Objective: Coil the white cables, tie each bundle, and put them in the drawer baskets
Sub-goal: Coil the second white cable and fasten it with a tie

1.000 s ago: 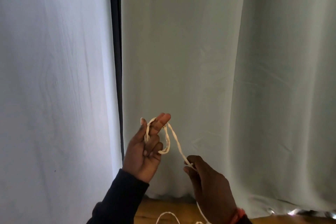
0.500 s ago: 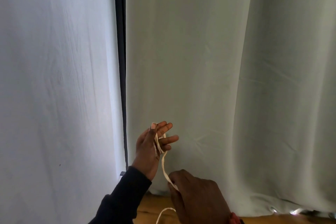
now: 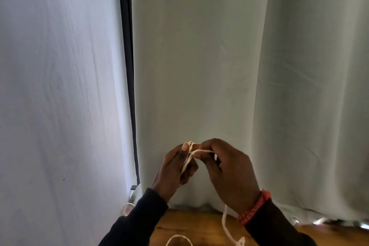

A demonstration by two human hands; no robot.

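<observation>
A thin white cable [image 3: 226, 223] runs from the wooden floor up into both hands. My left hand [image 3: 175, 168] holds a few loops of it, thumb pressed over the strands near the fingertips. My right hand [image 3: 229, 170] pinches the cable just to the right of those loops, knuckles toward the camera, a red bracelet on the wrist. The two hands are close together, almost touching, in front of a pale curtain. The free length hangs from under my right hand and lies in loose curves on the floor at the bottom edge. No drawer or basket is in view.
Pale curtains [image 3: 199, 66] hang straight ahead and to the left, with a dark vertical frame [image 3: 127, 66] between them. The wooden floor [image 3: 189, 223] shows at the bottom. Another bit of white cable [image 3: 126, 206] lies by the curtain's foot at the left.
My right hand has risen from below up to my left hand's fingertips, bringing the cable over the loops. My left hand's fingers have curled in around the strands.
</observation>
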